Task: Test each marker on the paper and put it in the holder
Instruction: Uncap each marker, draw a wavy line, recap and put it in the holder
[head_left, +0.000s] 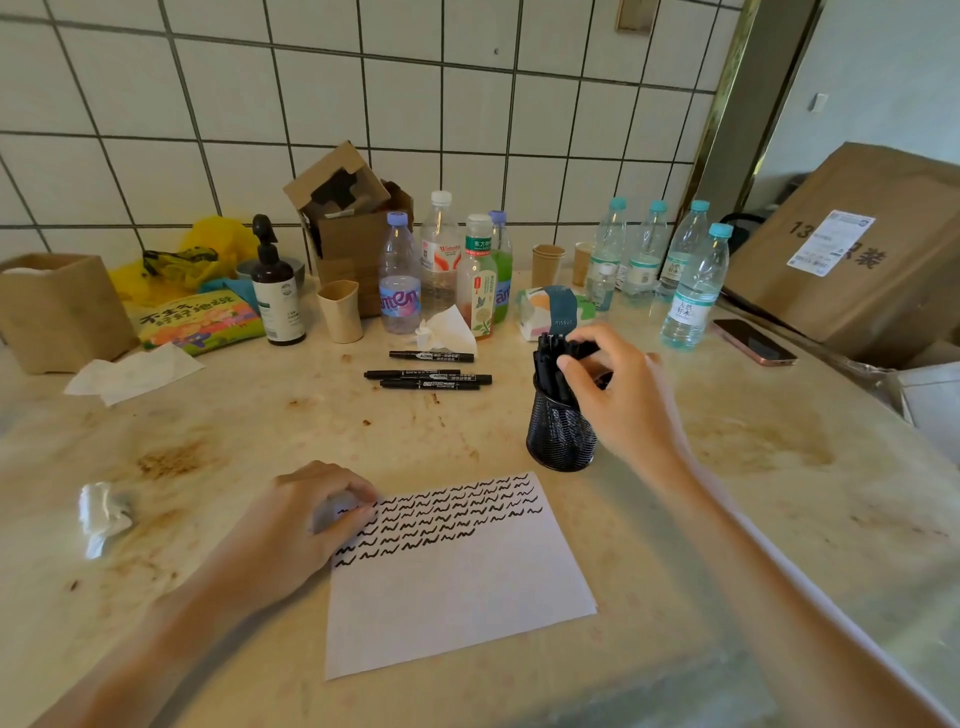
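A white sheet of paper (457, 587) lies in front of me, its upper part covered with rows of black squiggles. My left hand (306, 519) rests on the paper's upper left corner with curled fingers, holding nothing I can see. A black mesh holder (558, 431) stands just beyond the paper's right corner, filled with several black markers (548, 358). My right hand (618, 384) is at the holder's rim, fingers pinching a black marker among the ones standing in it. Three black markers (428, 376) lie loose on the table farther back.
Several water and drink bottles (691, 291), paper cups (340, 312), a dark pump bottle (275, 291), a tissue pack (550, 312) and cardboard boxes (353, 223) line the tiled wall. A phone (753, 340) lies at right. A crumpled tissue (104, 512) sits left of the paper.
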